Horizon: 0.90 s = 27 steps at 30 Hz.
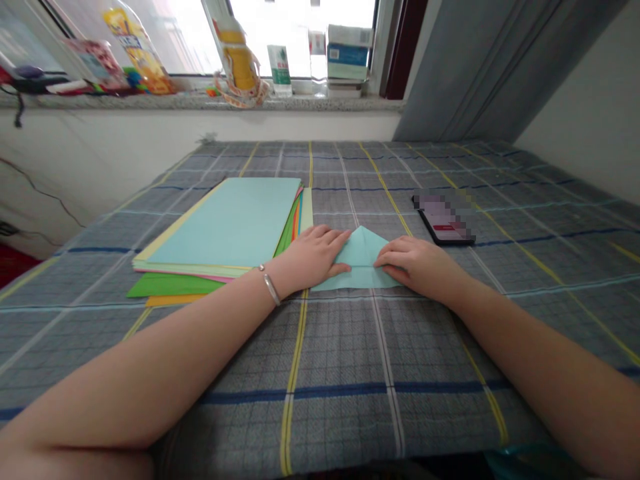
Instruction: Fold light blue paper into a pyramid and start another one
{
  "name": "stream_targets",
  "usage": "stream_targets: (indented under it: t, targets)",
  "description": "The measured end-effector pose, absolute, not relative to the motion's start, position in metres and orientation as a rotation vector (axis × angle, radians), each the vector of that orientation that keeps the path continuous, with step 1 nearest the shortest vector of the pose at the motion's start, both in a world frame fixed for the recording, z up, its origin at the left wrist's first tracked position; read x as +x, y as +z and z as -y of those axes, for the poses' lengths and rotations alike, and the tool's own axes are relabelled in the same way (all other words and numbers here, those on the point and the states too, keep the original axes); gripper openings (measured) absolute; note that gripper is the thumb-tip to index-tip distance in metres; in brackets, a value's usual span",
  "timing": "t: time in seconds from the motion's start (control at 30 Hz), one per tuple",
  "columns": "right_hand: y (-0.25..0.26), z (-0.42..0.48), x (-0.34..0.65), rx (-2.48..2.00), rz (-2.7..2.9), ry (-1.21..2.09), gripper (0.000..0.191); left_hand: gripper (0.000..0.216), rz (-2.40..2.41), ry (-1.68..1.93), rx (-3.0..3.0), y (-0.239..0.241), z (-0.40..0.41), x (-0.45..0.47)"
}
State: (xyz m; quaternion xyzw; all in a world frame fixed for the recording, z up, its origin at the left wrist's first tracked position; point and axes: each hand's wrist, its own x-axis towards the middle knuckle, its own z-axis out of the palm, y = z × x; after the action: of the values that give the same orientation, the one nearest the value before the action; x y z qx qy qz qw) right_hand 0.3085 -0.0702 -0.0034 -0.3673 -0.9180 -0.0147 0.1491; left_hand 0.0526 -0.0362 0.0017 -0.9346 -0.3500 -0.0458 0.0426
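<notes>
A light blue sheet of folded paper [361, 257] lies on the plaid cloth, its top shaped to a point and a crease running across it. My left hand [316, 257] rests on the paper's left side with fingers stretched out. At the right side, my right hand [413, 265] has its thumb and fingers pinched on the paper's edge. The hands cover both side corners of the paper. Just left of my left hand sits a stack of coloured paper [225, 223], light blue on top, with green, orange, pink and yellow sheets sticking out below.
A phone [447, 223] lies on the plaid cloth [345, 353] to the right. Along the windowsill [185, 101] stand a yellow bottle [237, 63], a white and green tube [279, 70], boxes [347, 57] and snack packets [140, 50]. A grey curtain [470, 67] hangs at the right.
</notes>
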Motion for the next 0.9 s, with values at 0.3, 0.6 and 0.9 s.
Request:
stream_targets:
  t: [0.3,0.6,0.9]
  targets:
    - [-0.003,0.070,0.306,-1.090,2.616,-0.013,0.025,0.046,1.246,-0.034,-3.002,0.023,0.024,0.031]
    - [-0.004,0.071,0.306,-1.044,2.586,-0.225,0.025,0.030,1.563,-0.076,-2.959,0.031,0.031,0.038]
    - [-0.007,0.068,0.303,-1.097,2.555,-0.205,0.021,0.026,1.593,-0.134,-3.013,0.025,0.031,0.042]
